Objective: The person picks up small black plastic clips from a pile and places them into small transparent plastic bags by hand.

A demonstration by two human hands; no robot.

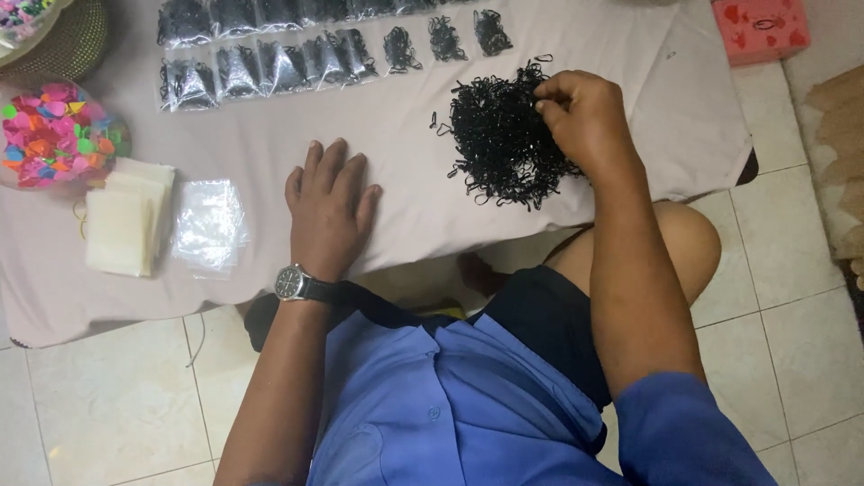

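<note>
**Right hand in the heap of black bands, left hand flat on the cloth**

A pale cloth (270, 144) covered the low surface under both hands and hung over its near edge above the tiled floor (117, 405). Beyond the left hand, along the far side of the cloth, lay two rows of small clear bags filled with black bands (261, 63), and past their right end, just beyond the right hand, three little loose bunches of bands (441, 38). Directly under the right hand sat the big loose pile of small black elastic bands (499, 139).

To the outer side of the left hand lay a stack of empty clear bags (209, 223), then a stack of whitish sheets (121, 225), and farther off a clear container of bright coloured pieces (54, 135). A pink box (760, 29) stood well beyond the right hand at the cloth's corner.

The left hand (328, 207) rested palm down, fingers spread a little, holding nothing; a wristwatch (292, 283) sat on its wrist. The right hand (580, 117) was curled over the pile's far right edge, fingertips drawn together and pinching at a few bands.
</note>
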